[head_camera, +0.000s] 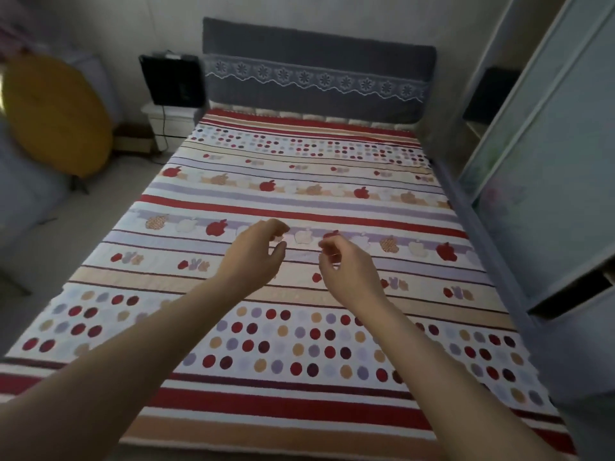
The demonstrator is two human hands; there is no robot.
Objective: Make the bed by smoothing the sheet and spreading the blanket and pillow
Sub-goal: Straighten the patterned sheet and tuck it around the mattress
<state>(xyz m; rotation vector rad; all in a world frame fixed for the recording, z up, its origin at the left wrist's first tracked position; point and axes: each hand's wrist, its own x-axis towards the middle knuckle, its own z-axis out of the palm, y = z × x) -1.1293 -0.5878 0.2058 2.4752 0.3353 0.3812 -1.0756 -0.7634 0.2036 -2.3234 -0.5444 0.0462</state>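
A patterned sheet with red stripes, dots and apple shapes lies flat over the whole bed, up to the grey headboard. Both my arms reach out over its middle. My left hand hovers above the sheet with fingers loosely curled and holds nothing. Just to its right, my right hand hangs the same way, fingers loosely bent and empty. No blanket or pillow lies on the bed.
A white nightstand with a black device stands left of the headboard. At the far left sits a yellow round cushion on grey furniture. A wardrobe with sliding doors runs close along the bed's right side.
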